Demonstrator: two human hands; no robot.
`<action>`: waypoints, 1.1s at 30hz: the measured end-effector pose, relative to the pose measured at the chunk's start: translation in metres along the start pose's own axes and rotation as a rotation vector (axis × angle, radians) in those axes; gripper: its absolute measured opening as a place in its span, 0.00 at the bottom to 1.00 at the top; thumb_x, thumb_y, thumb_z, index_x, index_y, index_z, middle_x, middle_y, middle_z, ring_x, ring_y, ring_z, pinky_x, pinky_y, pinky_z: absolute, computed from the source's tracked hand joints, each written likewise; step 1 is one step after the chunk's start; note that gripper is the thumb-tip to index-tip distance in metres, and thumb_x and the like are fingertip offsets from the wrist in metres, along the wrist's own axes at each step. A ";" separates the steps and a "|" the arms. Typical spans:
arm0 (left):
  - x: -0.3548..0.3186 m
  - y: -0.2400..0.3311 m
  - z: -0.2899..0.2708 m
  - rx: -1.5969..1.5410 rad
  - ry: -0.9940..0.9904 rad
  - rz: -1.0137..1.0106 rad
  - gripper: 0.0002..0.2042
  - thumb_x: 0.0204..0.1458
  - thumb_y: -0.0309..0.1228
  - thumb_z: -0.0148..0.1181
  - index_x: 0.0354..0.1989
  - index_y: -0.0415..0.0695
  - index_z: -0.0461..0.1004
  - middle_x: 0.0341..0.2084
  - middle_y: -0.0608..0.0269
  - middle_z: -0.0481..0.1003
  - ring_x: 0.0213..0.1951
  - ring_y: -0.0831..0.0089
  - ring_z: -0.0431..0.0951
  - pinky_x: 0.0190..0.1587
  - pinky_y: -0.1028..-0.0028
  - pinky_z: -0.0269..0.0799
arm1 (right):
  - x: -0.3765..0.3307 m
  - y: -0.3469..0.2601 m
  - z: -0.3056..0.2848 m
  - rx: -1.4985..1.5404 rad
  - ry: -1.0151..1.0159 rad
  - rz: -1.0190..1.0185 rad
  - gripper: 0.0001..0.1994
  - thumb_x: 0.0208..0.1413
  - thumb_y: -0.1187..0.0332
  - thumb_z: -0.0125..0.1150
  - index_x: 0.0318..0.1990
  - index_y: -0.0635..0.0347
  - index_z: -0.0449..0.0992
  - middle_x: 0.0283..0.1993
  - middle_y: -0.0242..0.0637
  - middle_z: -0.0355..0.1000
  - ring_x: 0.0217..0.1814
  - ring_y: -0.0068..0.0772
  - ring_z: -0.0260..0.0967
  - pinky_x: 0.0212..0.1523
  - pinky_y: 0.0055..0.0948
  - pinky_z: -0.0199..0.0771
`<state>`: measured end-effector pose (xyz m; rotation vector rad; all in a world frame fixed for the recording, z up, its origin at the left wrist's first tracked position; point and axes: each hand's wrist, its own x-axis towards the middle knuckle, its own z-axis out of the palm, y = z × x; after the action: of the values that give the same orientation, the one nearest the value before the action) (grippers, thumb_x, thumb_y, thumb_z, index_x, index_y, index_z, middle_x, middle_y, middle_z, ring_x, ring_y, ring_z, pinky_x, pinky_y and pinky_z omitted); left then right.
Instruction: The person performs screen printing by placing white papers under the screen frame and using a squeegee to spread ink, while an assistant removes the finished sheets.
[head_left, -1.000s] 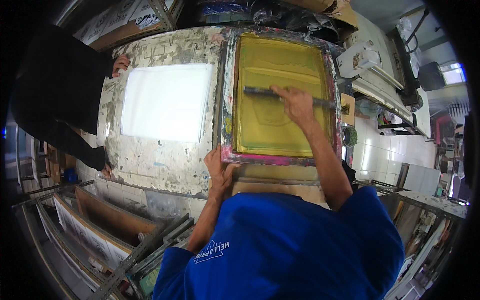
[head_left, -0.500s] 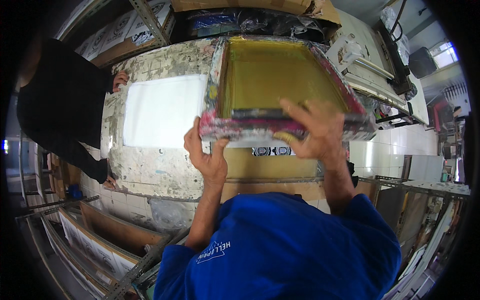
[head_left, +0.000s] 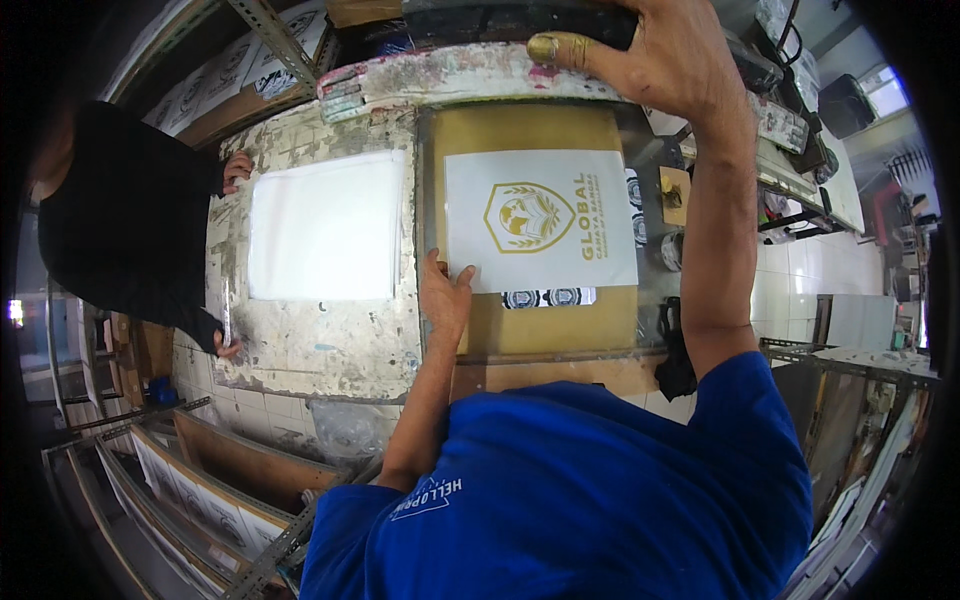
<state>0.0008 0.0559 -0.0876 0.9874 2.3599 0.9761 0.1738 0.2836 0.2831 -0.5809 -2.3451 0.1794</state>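
Note:
A screen printing frame (head_left: 450, 82) is tilted up at the far side of the table, its paint-stained edge towards me. My right hand (head_left: 675, 65) grips that edge, with gold ink on the thumb. Below it lies a white sheet (head_left: 540, 220) printed with a gold shield emblem and lettering, on a tan board (head_left: 590, 335). At the sheet's near left corner is my left hand (head_left: 444, 300), thumb and forefinger apart, the thumb over the paper. The frame's mesh and whatever squeegee it carried are hidden from this angle.
To the left, a stack of blank white sheets (head_left: 325, 230) lies on the stained tabletop (head_left: 310, 350). A co-worker in a black sleeve (head_left: 130, 220) rests both hands at the table's left edge. Small black-and-white printed strips (head_left: 548, 297) and a black cloth (head_left: 675, 355) lie close by.
The screen frame has swung up and away from me, uncovering the gold-printed sheet. My right hand rose with it; my left hand let go of the frame and moved to the sheet's corner.

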 end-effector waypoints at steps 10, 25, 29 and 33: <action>-0.001 0.062 -0.025 -0.328 0.067 0.130 0.27 0.53 0.20 0.65 0.62 0.38 0.65 0.22 0.62 0.67 0.25 0.72 0.66 0.30 0.71 0.65 | 0.002 0.004 0.001 0.075 -0.051 0.063 0.21 0.45 0.56 0.74 0.46 0.55 0.86 0.38 0.38 0.85 0.32 0.32 0.80 0.40 0.32 0.82; 0.066 -0.064 -0.166 -0.527 0.439 0.043 0.28 0.57 0.16 0.64 0.66 0.37 0.62 0.27 0.67 0.74 0.33 0.82 0.72 0.39 0.82 0.67 | 0.005 0.009 0.003 -0.053 0.007 -0.068 0.25 0.42 0.56 0.77 0.48 0.57 0.86 0.39 0.43 0.85 0.31 0.32 0.80 0.38 0.28 0.81; 0.062 -0.098 -0.208 -0.189 0.716 -0.117 0.33 0.55 0.26 0.68 0.68 0.34 0.59 0.36 0.52 0.78 0.37 0.64 0.77 0.45 0.67 0.73 | 0.003 -0.001 0.001 0.035 -0.044 0.101 0.27 0.41 0.61 0.78 0.50 0.64 0.84 0.41 0.48 0.84 0.36 0.35 0.82 0.44 0.29 0.82; 0.053 -0.077 -0.204 0.478 1.124 0.235 0.27 0.53 0.30 0.70 0.61 0.35 0.71 0.45 0.48 0.79 0.48 0.49 0.76 0.55 0.54 0.69 | 0.006 -0.005 0.000 -0.001 -0.002 0.015 0.29 0.39 0.62 0.78 0.51 0.66 0.83 0.42 0.50 0.84 0.39 0.36 0.83 0.46 0.30 0.82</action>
<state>-0.1888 -0.0355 -0.0107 1.0413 3.5921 1.3098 0.1686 0.2823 0.2884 -0.5994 -2.3435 0.1852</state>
